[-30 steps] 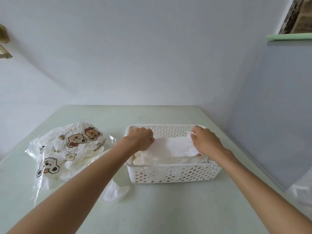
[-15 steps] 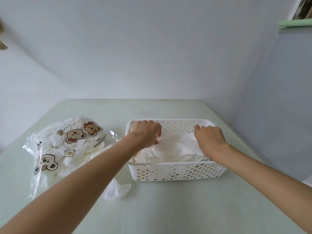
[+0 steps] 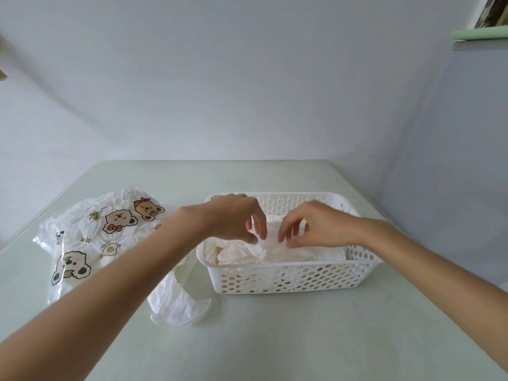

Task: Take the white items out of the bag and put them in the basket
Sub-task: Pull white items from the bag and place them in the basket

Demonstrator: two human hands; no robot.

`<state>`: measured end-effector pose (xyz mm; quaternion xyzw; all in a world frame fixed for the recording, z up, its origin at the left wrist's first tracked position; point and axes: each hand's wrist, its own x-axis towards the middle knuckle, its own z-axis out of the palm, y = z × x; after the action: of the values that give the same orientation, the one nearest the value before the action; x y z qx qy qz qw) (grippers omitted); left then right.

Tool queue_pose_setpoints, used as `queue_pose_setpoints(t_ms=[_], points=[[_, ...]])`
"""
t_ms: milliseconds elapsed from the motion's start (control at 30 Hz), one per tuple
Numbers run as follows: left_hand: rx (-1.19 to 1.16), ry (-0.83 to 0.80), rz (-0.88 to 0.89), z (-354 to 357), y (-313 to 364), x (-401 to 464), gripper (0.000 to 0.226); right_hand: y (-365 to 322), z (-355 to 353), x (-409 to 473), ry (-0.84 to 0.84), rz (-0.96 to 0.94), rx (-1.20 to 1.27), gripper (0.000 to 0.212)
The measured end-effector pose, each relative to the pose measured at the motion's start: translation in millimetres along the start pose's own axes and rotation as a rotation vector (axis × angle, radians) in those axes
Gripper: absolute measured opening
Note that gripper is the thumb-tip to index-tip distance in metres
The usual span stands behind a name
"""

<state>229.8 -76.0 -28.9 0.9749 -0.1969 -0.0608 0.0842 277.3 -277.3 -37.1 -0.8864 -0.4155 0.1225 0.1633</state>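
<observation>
Both hands are over the white perforated basket [image 3: 288,279], which sits on the pale green tabletop [image 3: 302,339] right of centre. The left hand [image 3: 236,218] hangs above the basket's left half, fingers [image 3: 259,226] curled downward, thumb and fingertips nipping a raised fold of the white items [image 3: 275,251] piled inside. The right hand [image 3: 316,226] comes in from the other side, its fingers bent and drawn toward the thumb, pinching the same crumpled white material just beside the left hand's grip. The two hands nearly meet over the middle of the basket, fingertips close but apart.

The white items fill the basket up to about its rim, bunched and wrinkled, some showing through the holes in the near wall.

Off to the left lies the clear plastic bag [image 3: 90,237], printed with cartoon bears and a fried egg, slumped flat on the tabletop with more white pieces visible through it. Between bag and basket, one loose white piece [image 3: 176,303] trails out onto the tabletop, partly under the left forearm, near the basket's near-left corner but not touching it.

Behind it all stands a plain pale wall [image 3: 247,78].
</observation>
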Motion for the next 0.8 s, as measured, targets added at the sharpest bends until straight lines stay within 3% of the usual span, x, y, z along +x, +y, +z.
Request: queue_pose_setpoints(t_ms=[133,300,467,567,733,800], points=[[0.044,-0.152,-0.021,17,-3,9,0.029,8,17,15,-0.092,0.04,-0.113,0.031],[0.114,-0.144,-0.011,23,0,13,0.045,13,19,16,-0.052,0.058,-0.051,0.017],[0.124,-0.133,0.015,16,0,11,0.029,18,15,18,-0.088,0.082,0.047,0.015],[0.079,-0.128,-0.022,9,-2,4,0.03,21,10,13,-0.135,0.082,0.154,0.018],[-0.062,-0.38,-0.043,8,3,-10,0.039,23,9,4,-0.309,0.091,0.137,0.027],[-0.152,-0.301,-0.063,-5,4,-15,0.036,22,-5,-2,-0.238,0.08,0.179,0.026]])
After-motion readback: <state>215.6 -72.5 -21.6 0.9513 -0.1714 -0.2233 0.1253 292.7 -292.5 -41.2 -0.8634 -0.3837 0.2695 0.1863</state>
